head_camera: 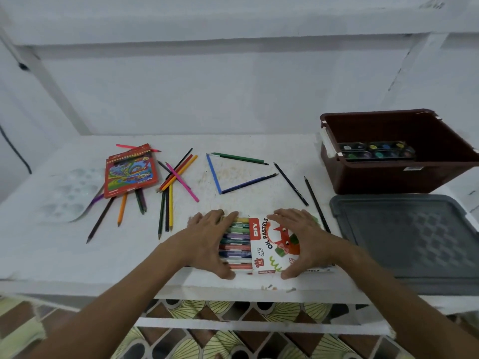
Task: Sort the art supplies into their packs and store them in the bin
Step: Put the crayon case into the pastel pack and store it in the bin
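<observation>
An oil pastels pack [272, 244] lies near the front edge of the white table [77, 255], its white sleeve partly slid over a tray of pastel sticks [237, 242]. My left hand [207, 239] grips the exposed tray end, thumb at the near side. My right hand [303, 237] grips the sleeve. A red coloured-pencil pack [131, 172] lies at the back left. Loose coloured pencils [176, 177] are scattered across the table. The brown bin [388, 174] at the back right holds a watercolour palette [375, 150].
A grey lid [407, 237] lies flat at the right, in front of the bin. A clear plastic paint-mixing tray [70, 195] sits at the far left. Small pastel crumbs [274, 287] lie along the table's front edge. Patterned floor shows below.
</observation>
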`<state>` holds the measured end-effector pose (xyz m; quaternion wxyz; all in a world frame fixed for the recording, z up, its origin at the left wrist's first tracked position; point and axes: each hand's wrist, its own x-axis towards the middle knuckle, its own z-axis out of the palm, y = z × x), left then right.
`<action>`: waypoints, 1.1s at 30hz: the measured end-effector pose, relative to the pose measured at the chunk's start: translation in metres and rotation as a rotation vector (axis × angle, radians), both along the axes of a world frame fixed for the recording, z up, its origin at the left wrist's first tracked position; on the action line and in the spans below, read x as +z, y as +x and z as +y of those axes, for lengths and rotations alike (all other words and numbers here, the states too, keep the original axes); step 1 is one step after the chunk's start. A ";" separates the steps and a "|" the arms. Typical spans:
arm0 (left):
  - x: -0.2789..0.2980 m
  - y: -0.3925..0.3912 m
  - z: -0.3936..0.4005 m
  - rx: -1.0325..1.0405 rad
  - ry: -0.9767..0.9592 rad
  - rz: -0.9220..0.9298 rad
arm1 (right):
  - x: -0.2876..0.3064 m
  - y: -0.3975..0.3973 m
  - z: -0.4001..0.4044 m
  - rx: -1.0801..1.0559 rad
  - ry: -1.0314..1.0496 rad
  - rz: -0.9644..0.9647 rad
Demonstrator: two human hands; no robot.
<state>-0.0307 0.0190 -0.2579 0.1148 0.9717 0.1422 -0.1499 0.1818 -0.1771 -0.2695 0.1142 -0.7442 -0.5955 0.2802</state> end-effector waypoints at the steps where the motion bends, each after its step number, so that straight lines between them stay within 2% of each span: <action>1: 0.000 0.000 -0.002 -0.011 -0.005 0.000 | -0.001 0.000 -0.001 0.004 0.008 0.006; 14: 0.000 0.009 -0.006 0.015 -0.148 -0.132 | -0.001 -0.002 -0.005 0.027 0.076 -0.027; 20: -0.005 0.010 -0.011 0.014 -0.079 -0.203 | 0.001 -0.001 -0.003 0.023 0.041 -0.020; 24: -0.009 0.013 -0.017 -0.004 -0.014 -0.177 | 0.000 -0.003 0.000 0.017 0.053 -0.062; 30: -0.003 -0.007 0.004 0.029 -0.103 -0.075 | 0.000 0.000 -0.004 0.036 0.014 -0.131; 33: -0.001 -0.012 0.006 0.079 -0.204 -0.094 | 0.000 -0.002 -0.003 0.032 0.040 -0.118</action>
